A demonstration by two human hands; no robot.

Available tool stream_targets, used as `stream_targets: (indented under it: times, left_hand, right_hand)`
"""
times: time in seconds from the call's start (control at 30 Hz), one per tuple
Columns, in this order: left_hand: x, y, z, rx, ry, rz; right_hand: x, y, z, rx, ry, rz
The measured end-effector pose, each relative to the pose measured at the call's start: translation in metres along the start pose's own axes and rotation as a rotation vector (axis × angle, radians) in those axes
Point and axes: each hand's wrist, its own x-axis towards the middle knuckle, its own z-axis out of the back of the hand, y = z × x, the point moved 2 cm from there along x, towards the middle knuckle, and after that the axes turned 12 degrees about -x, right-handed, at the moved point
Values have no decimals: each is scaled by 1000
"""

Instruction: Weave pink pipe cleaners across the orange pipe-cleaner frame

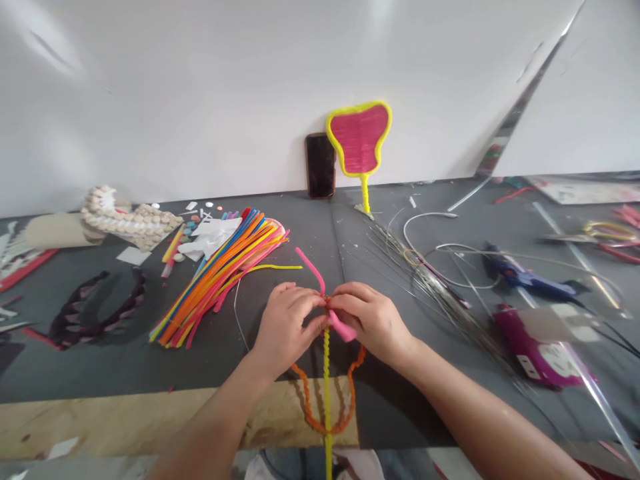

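Note:
My left hand (pixel 287 327) and my right hand (pixel 370 319) meet over the dark table cover, fingers pinched together on a pipe-cleaner frame. The frame is an orange loop (pixel 346 413) with a yellow wrapped stem (pixel 327 387) running down toward me. A pink pipe cleaner (pixel 311 265) runs from the joint between my fingers up and to the left, and its other end curls under my right hand. Both hands are closed on the joint where pink, orange and yellow meet.
A bundle of coloured pipe cleaners (pixel 220 277) lies to the left. Thin wires (pixel 430 283), a blue glue gun (pixel 530 280) and a magenta tool (pixel 535 347) lie right. A finished pink-and-yellow fan shape (pixel 359 137) and a phone (pixel 320 165) lean on the wall. A shell piece (pixel 125 220) sits far left.

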Motion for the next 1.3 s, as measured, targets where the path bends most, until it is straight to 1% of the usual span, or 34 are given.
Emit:
stream_targets:
  times: [0.17, 0.33, 0.5, 0.6, 0.7, 0.83, 0.9, 0.97, 1.07, 1.23, 1.3]
  left_hand:
    - [0, -5, 0, 34, -35, -47]
    - [2, -10, 0, -31, -69, -78]
    - [0, -9, -1, -48, -99, -68]
    - [-1, -8, -1, -42, -85, -53]
    - [0, -9, 1, -48, -65, -23]
    - [0, -11, 1, -65, -39, -16]
    - [-1, -11, -1, -74, -18, -22]
    - [0, -13, -3, -81, 5, -42]
    - [1, -16, -6, -83, 13, -82]
    - [0, -19, -10, -91, 13, -109]
    - [-1, -18, -10, -93, 2, -81]
  right_hand:
    - [3, 2, -1, 27, -8, 3]
    - [5, 2, -2, 73, 17, -84]
    - [4, 3, -2, 121, -45, -4]
    - [4, 3, -1, 139, -54, -3]
    - [4, 1, 1, 274, 15, -82]
    - [6, -4, 1, 540, 164, -354]
    - [7, -5, 0, 647, 234, -447]
    - [9, -4, 0, 708, 288, -429]
    - [12, -2, 1, 759, 313, -361]
    - [11, -5, -3, 1014, 314, -460]
    - [9, -5, -3, 1014, 279, -502]
